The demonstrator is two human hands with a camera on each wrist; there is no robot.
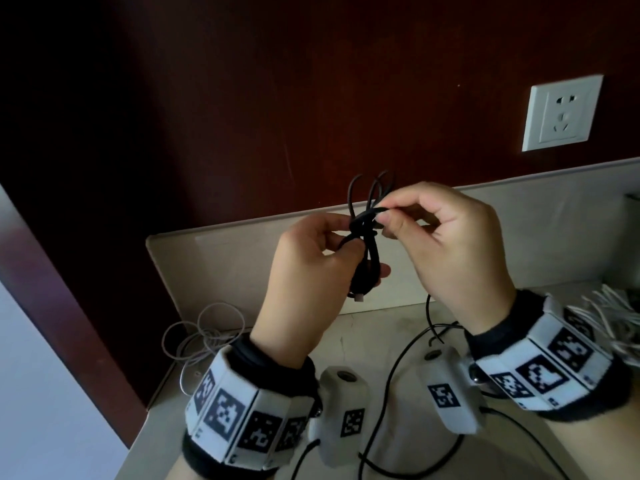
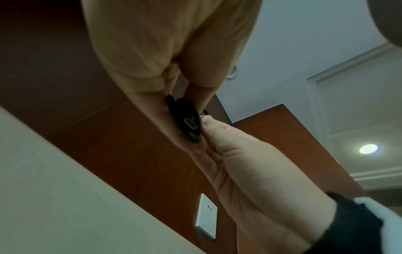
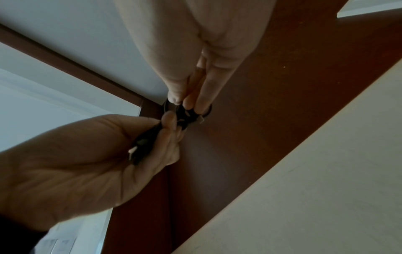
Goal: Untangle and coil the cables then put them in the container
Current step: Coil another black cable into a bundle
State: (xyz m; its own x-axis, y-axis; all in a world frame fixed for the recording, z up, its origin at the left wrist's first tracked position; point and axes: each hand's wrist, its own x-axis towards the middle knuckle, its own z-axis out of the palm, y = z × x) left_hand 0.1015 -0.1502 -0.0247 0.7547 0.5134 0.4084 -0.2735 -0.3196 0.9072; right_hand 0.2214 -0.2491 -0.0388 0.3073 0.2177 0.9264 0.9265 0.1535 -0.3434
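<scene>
We held the black cable [image 1: 367,233] bundle up in the air above the counter [image 1: 346,344], in front of the pale backsplash [image 1: 221,265] and to the left of the wall socket [image 1: 562,112]. The bundle was folded into a narrow hank whose long axis ran nearly upright: its loops fanned out at the top, rising past the backsplash edge against the dark red wall, and its plug end [image 1: 462,297] pointed down toward the counter.

Our left hand [image 1: 304,271] gripped the lower half of the hank, fingers curled round the strands with the plug poking out below the palm. Our right hand [image 1: 446,244] pinched a strand at the hank's waist between thumb and forefinger, the other fingers curled loosely behind. In the left wrist view the cable [image 2: 187,120] sat squeezed between the fingertips of both hands, and a connector opening faced the camera. In the right wrist view the cable [image 3: 185,115] was caught the same way, with a pale plug tip showing in the left palm.

A loose black strand hung from the right hand down to the counter, left of the socket and well below it. A thin white cable [image 1: 204,334] lay in loose rings on the counter, far to the lower left of the socket. Another heap of white cables [image 1: 609,317] lay at the right edge, below the socket.
</scene>
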